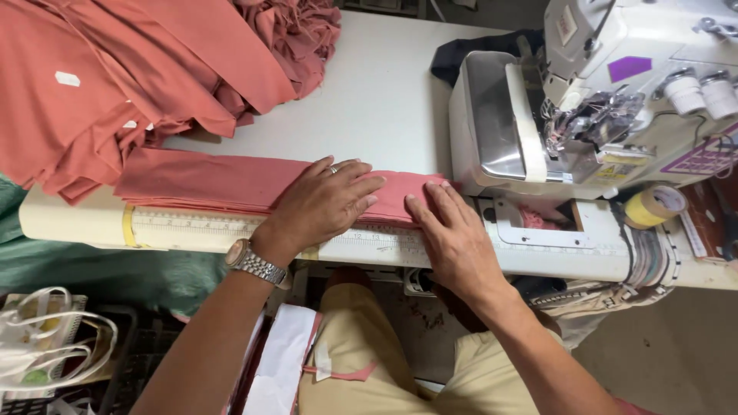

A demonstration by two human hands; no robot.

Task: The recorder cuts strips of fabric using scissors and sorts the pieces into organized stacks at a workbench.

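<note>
- A person seated at a white bench (384,100) presses a folded strip of salmon-pink fabric (231,184) flat, with its near end pointing toward the overlock sewing machine (584,100) on the right.
- Left hand (323,204), a ring on one finger and a metal wristwatch (254,263) at the wrist, lies spread and palm-down on the strip; it grips nothing, only bears down on the cloth.
- Right hand (453,234) rests flat too, fingers extended, fingertips on the end of the strip just short of the machine's plate; it is likewise unclenched and pressing.
- Done well, this step seems to call for even pressure from both palms, layered edges kept square along the ruler strip (200,228) on the bench's front edge, and fingers held back from the needle area.
- The fabric is thin, matte knit, folded into a long band of several layers that runs from the left of the bench to the machine; its edges look soft and slightly wavy.
- A large heap of the same pink cloth (131,77) fills the far left of the bench; a roll of yellow tape (653,206) sits beside the machine.
</note>
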